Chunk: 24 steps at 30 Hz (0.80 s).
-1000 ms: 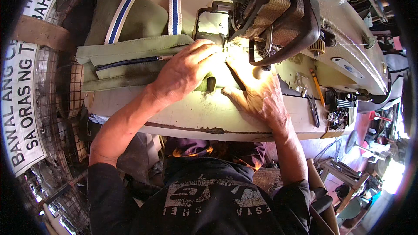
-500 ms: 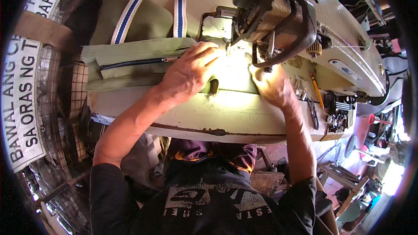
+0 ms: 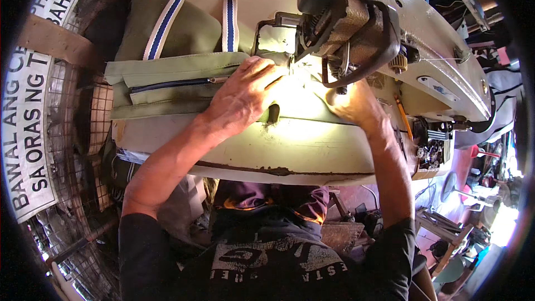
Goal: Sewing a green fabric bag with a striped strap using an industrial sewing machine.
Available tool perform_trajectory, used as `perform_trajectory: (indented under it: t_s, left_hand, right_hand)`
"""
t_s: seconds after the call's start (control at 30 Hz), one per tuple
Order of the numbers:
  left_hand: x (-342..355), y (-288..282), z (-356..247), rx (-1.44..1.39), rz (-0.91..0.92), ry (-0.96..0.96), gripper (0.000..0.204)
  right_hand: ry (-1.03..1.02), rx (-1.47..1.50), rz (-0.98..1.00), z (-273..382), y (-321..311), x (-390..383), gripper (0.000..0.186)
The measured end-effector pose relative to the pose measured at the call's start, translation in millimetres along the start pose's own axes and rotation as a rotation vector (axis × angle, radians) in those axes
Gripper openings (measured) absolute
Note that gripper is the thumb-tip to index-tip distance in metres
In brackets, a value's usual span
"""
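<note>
Nearest the person, the chipped front edge of the sewing table (image 3: 267, 159) runs under both forearms. Just beyond it the left hand (image 3: 242, 97) lies spread and flat on the olive canvas bag (image 3: 167, 86), pressing it toward the needle; the bag covers the table's left half, zipper (image 3: 173, 84) facing up. The right hand (image 3: 351, 103) rests under the sewing machine (image 3: 390, 33); whether it pinches cloth cannot be told. The canvas looks soft yet thick, probably best guided by flat palms near the seam. Farthest, the striped strap (image 3: 189, 8) loops toward the back edge.
</note>
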<state>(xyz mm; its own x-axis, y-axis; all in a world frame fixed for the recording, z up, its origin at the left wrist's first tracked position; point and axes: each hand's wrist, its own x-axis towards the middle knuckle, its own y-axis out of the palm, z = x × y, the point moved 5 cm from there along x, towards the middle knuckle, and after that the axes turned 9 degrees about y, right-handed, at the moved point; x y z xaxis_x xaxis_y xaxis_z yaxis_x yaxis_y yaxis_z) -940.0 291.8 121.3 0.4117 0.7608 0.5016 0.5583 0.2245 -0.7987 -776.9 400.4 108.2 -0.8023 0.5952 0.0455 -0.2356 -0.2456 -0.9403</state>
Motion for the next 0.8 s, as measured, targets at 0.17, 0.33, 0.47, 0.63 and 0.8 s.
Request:
perform_trajectory:
  t_s: [0.17,0.33,0.47,0.63,0.8]
  left_hand:
    - [1,-2,1,-0.010,0.020,0.041,0.025]
    - [6,-6,-3,0.154,0.112,0.062,0.025]
    - [5,-6,-1,0.135,0.151,0.034,0.027]
    - [5,-6,3,0.093,0.108,0.020,0.029]
    - [5,-7,4,0.111,0.125,0.022,0.030]
  right_hand:
    - [-0.217,-0.049,-0.337,16,1,-7,0.008]
    - [-0.278,-0.014,-0.400,17,-4,-10,0.005]
    - [-0.276,-0.091,-0.353,16,2,-13,0.007]
    - [-0.244,-0.123,-0.310,13,8,-14,0.006]
    - [-0.191,-0.128,-0.270,12,10,-12,0.007]
